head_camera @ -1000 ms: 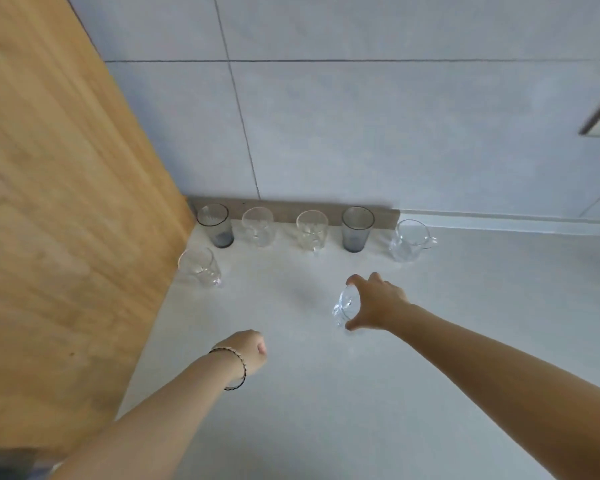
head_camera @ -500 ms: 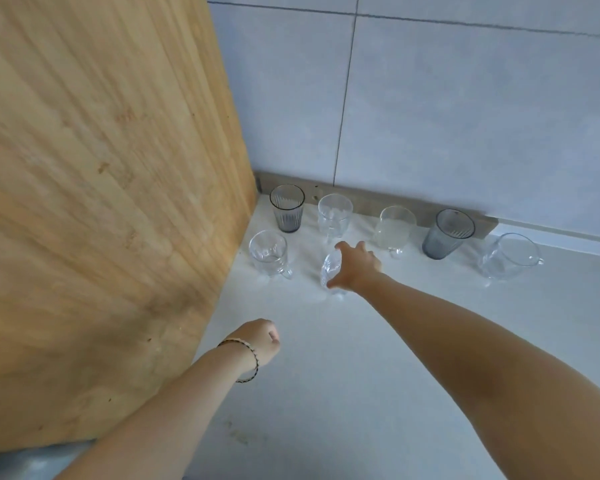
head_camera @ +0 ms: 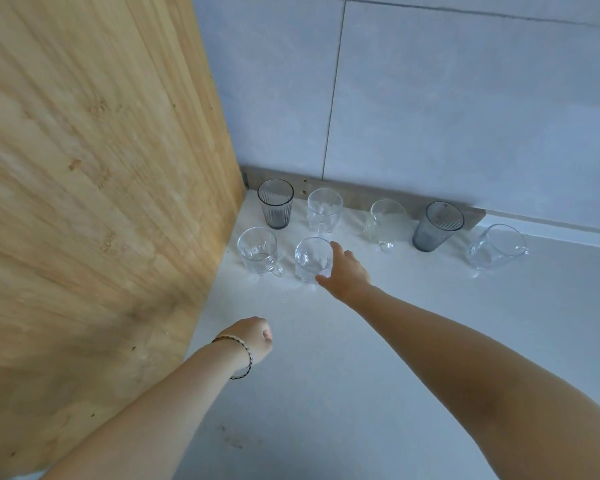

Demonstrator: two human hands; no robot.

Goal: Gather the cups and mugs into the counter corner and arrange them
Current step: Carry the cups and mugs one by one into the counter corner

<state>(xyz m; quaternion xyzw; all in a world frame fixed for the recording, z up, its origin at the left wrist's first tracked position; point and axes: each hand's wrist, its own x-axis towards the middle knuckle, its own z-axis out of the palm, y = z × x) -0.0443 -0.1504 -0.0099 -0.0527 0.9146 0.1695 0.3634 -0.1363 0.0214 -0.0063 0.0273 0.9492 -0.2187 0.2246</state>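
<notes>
We see our right hand (head_camera: 347, 276) with fingers curled around a clear mug (head_camera: 311, 259) that stands on the white counter (head_camera: 378, 393), just beside another clear mug (head_camera: 258, 250) against the wooden panel (head_camera: 94, 188). Behind stand 5 more: 2 grey tumblers (head_camera: 275, 204) (head_camera: 436, 226) and 3 clear mugs. Our left hand (head_camera: 252, 337) is a closed fist, holding nothing, over open counter

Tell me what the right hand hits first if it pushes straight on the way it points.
The right hand already touches the clear glass. Straight beyond it, toward the back wall, probably the clear mug, though depth is hard to judge.
</notes>
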